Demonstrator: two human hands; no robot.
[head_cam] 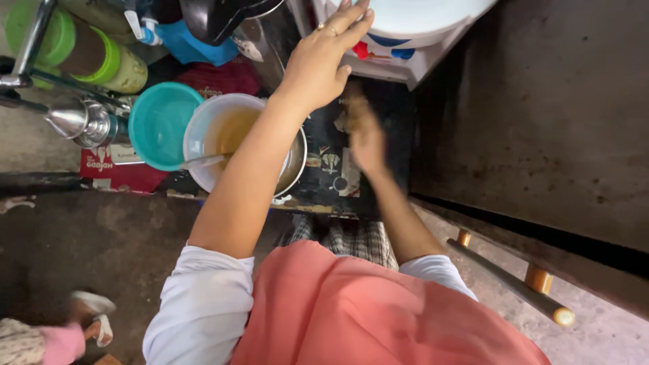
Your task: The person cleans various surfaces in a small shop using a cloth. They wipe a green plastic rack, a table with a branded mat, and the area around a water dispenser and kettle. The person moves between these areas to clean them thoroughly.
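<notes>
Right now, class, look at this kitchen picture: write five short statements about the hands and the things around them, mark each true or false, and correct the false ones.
1. The left hand reaches up to the white appliance at the top. True.
2. The right hand is sharp and still. False: it is blurred, low beside the dark counter.
3. The white bowl holds a yellowish liquid. True.
4. The teal bowl lies right of the white bowl. False: it lies to its left, and their rims appear to overlap.
5. The left hand wears a ring on one finger. True.
</notes>
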